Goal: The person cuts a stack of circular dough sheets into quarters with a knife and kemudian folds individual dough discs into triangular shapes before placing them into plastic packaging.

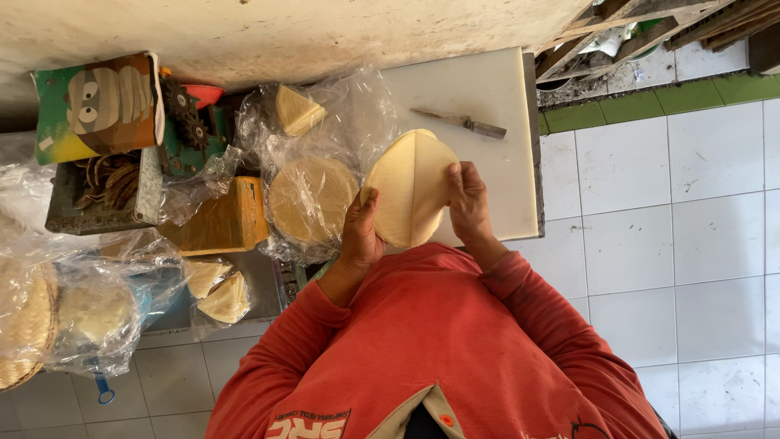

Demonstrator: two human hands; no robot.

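I hold a stack of thin, round, pale yellow wrapper sheets (410, 183) upright between both hands, above the near edge of a white cutting board (479, 89). A straight cut line runs down the stack's middle. My left hand (360, 232) grips its left rim, and my right hand (469, 199) grips the right rim. A knife (459, 122) with a grey handle lies on the board beyond the stack.
A clear plastic bag (313, 195) with a round stack of wrappers and a wedge lies left of the board. Further left are a wooden block (223, 219), a metal tray (97, 195), a colourful box (101, 102) and bagged wedges (219, 293). White floor tiles lie to the right.
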